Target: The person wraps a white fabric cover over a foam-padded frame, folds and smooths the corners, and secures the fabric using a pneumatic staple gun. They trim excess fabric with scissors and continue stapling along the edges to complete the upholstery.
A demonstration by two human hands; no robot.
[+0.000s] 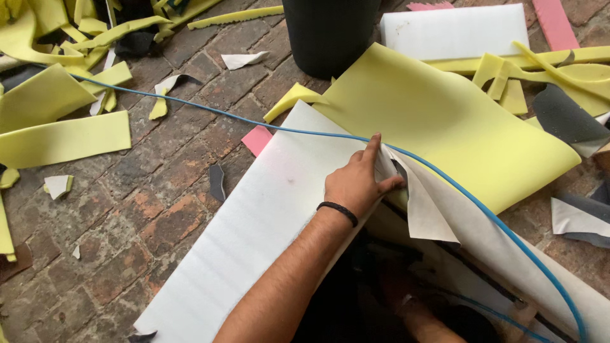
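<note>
Head view shows us looking down at a brick floor littered with foam offcuts. Our left hand lies on a long white foam sheet that runs diagonally across the floor; the fingers are stretched forward and the thumb is tucked against the sheet's right edge, pinching it together with a thin pale fabric layer that folds away beneath. A black band circles that wrist. Our right hand sits low in shadow under the sheet's edge, and we cannot tell whether it is closed on anything. Just beyond the left hand a large yellow foam sheet overlaps the white one. A blue cable crosses the floor from the upper left, passes over the white sheet near the fingertips and curves down to the lower right. A dark cylinder stands at the top, beside a white foam block, with yellow strips and pink pieces scattered around.
</note>
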